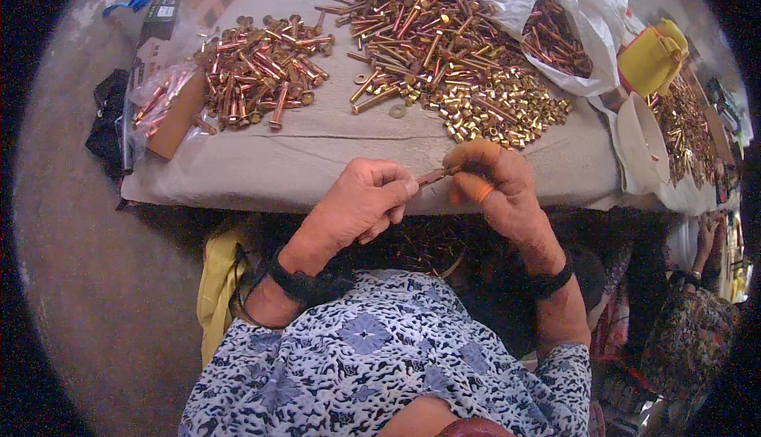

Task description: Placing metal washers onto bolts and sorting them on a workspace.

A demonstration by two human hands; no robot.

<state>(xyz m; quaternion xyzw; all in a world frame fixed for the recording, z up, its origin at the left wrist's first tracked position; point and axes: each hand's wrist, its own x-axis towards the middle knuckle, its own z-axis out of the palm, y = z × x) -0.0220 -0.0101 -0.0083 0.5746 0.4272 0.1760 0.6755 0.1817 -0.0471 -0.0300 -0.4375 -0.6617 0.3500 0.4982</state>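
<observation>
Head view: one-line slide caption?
Left hand and right hand hold one bolt between them at a cloth-covered table, before heaped bolts and small gold-coloured pieces.

We find a workshop, evidenced by bolts [281, 105] and brass-coloured sleeves [507, 104] heaped on a cloth-covered worktable [341, 112], more bolts in a white sack [598, 21], and grey flooring [79, 231].

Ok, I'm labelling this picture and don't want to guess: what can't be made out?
In the head view:
Both ends of the bolt: hidden by the fingers of the left hand and right hand.
Any nut on it: too small, behind those fingers.
Far end of the bolt heap: cut by the top edge.
Full contents of the white bag: hidden by its folds.
Co-worker: cut off by the dark rim.
</observation>
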